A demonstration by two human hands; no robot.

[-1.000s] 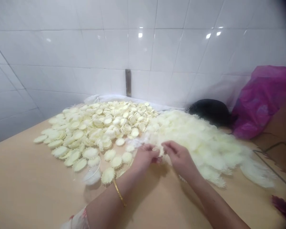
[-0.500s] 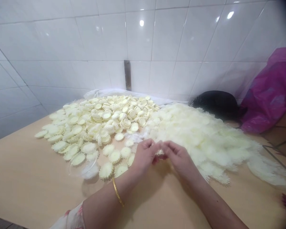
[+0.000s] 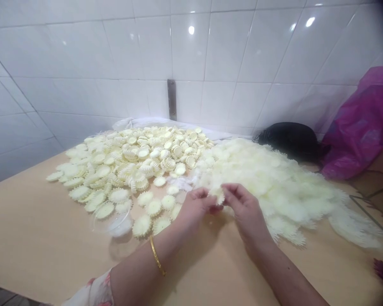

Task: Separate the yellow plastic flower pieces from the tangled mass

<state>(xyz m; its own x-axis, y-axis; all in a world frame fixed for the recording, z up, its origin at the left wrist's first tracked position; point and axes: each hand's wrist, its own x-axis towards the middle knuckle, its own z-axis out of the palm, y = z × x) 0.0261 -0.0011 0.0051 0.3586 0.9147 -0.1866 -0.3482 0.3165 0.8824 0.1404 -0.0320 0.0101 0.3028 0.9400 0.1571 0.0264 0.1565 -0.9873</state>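
Note:
Between my fingertips, above the table, is a small pale-yellow flower-shaped piece (image 3: 218,196) with a notched edge. My left hand (image 3: 196,208) pinches it from the left, thumb on top. From the right, my right hand (image 3: 245,208) pinches its edge between thumb and fingers. Stiff pale-yellow discs with toothed rims (image 3: 153,208) lie loose just left of my left hand. A heap of thin, sheer petal-edged pieces (image 3: 268,182) spreads behind and beside my right hand. The fingers hide part of the held piece.
A large pile of toothed discs (image 3: 140,157) covers the back left of the wooden table (image 3: 51,221). A clear round container (image 3: 119,224) holds white material. At the back right are a black object (image 3: 289,138) and a magenta plastic bag (image 3: 360,127), against a tiled wall (image 3: 223,46).
My fingertips have parted slightly, and more of the pale flower-shaped piece shows between them. My right hand has shifted a little to the right.

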